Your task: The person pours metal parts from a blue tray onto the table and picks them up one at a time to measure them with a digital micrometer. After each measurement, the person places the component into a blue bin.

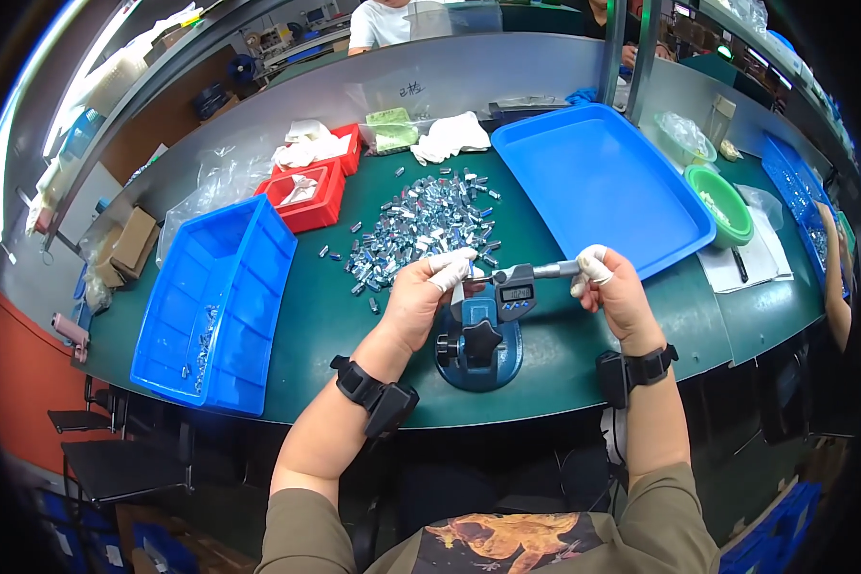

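Observation:
A digital micrometer (pixel 517 291) with a small display is clamped in a blue stand (pixel 480 359) with a round base, at the table's front. My right hand (pixel 610 285) pinches the thimble at the micrometer's right end between thumb and fingers. At the jaw on the left, my left hand (pixel 429 292) is closed on a small metal part, mostly hidden by the fingers. White finger covers are on the fingertips of both hands. Just beyond the micrometer, a loose pile of small silvery metal parts (pixel 426 225) spreads over the green table (pixel 373 368).
To the left stands a deep blue bin (pixel 215 335) with some parts inside; behind it are red boxes (pixel 318 196) with white cloth. A large blue tray (pixel 598 182) lies at right, beside a green bowl (pixel 722 215) and a pen (pixel 739 264) on paper. Another person's arm (pixel 835 277) shows at far right.

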The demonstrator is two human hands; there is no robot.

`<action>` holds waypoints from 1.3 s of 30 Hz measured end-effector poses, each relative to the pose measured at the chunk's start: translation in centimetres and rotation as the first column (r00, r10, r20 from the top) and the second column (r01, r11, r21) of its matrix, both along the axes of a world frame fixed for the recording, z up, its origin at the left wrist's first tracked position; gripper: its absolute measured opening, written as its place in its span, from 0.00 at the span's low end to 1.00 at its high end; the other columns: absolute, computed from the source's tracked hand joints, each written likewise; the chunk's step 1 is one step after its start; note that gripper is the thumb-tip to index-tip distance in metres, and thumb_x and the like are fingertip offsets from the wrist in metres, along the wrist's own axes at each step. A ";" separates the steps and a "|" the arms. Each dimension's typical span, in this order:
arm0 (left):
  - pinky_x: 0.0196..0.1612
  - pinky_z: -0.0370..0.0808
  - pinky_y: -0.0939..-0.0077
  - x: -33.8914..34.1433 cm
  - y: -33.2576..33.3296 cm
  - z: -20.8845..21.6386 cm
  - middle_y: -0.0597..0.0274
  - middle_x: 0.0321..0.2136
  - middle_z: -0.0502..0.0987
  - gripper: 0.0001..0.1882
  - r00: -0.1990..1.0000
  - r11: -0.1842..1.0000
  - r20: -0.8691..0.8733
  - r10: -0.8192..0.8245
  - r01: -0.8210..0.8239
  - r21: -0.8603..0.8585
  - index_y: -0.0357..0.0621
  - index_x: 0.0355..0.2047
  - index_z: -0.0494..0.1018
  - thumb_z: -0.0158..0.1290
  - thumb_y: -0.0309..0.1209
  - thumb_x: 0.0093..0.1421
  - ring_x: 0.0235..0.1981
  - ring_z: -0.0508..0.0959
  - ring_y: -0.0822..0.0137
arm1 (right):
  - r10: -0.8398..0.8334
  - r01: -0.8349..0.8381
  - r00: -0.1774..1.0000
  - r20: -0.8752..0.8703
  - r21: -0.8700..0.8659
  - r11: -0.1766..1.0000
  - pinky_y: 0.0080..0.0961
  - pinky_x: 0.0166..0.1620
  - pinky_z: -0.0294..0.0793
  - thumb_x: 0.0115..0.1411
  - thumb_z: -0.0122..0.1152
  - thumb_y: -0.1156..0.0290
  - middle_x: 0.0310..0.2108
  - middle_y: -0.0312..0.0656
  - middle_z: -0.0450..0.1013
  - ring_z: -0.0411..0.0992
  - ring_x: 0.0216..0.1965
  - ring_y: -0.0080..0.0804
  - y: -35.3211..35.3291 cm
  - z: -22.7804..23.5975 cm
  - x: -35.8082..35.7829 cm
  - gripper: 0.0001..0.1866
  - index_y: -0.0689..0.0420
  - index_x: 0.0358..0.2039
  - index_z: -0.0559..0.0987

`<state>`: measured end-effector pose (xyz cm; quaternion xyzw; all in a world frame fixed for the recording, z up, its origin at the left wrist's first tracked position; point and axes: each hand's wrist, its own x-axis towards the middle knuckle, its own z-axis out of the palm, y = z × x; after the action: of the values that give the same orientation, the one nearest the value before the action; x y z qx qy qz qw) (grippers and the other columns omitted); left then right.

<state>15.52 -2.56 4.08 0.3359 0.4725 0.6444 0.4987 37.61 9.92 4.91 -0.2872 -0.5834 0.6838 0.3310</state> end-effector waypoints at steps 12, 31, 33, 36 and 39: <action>0.37 0.72 0.77 -0.1 -0.4 -0.1 0.59 0.32 0.74 0.15 0.999 0.999 0.042 -0.033 0.033 0.007 0.35 0.43 0.67 0.48 0.30 0.56 0.31 0.76 0.67 | -0.050 0.048 0.998 0.031 0.063 0.997 0.08 0.12 0.54 0.58 0.47 0.57 0.11 0.31 0.63 0.59 0.10 0.14 -0.1 -0.9 -0.5 0.16 0.55 0.20 0.68; 0.36 0.72 0.78 0.1 -0.3 -0.4 0.58 0.31 0.74 0.14 0.998 0.997 0.060 0.004 -0.008 0.071 0.35 0.42 0.68 0.46 0.28 0.57 0.32 0.75 0.68 | -0.046 0.056 0.996 -0.083 0.120 0.991 0.07 0.14 0.53 0.58 0.48 0.56 0.13 0.30 0.63 0.59 0.12 0.12 -0.3 -1.3 -0.4 0.16 0.55 0.22 0.69; 0.36 0.72 0.79 -0.3 -0.9 -0.3 0.58 0.31 0.74 0.14 0.993 0.988 -0.055 0.105 -0.098 0.119 0.34 0.42 0.68 0.46 0.28 0.57 0.32 0.75 0.68 | -0.049 0.058 0.995 -0.085 0.100 0.993 0.07 0.14 0.53 0.58 0.48 0.57 0.13 0.30 0.63 0.58 0.12 0.12 -0.5 -1.1 -0.6 0.15 0.54 0.22 0.69; 0.36 0.71 0.81 -1.4 -2.6 0.9 0.58 0.30 0.75 0.13 0.855 0.912 -0.340 0.391 -0.308 0.272 0.34 0.41 0.69 0.47 0.26 0.56 0.31 0.75 0.70 | -0.082 0.087 0.993 -0.085 0.057 0.995 0.07 0.14 0.53 0.58 0.48 0.58 0.13 0.31 0.64 0.57 0.11 0.12 -0.5 -1.0 -0.8 0.15 0.54 0.22 0.69; 0.37 0.70 0.82 -4.1 -7.9 5.5 0.59 0.30 0.75 0.11 0.342 0.779 -0.726 0.596 -0.464 0.421 0.33 0.38 0.71 0.49 0.26 0.54 0.31 0.74 0.72 | -0.076 0.078 0.994 -0.072 0.023 0.997 0.07 0.13 0.52 0.58 0.47 0.58 0.12 0.31 0.64 0.57 0.10 0.12 -0.3 -1.7 -0.7 0.15 0.55 0.21 0.69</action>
<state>11.41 -10.44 9.59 0.4600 0.6855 0.5622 -0.0489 36.95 9.66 3.24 -0.2805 -0.5685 0.6728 0.3814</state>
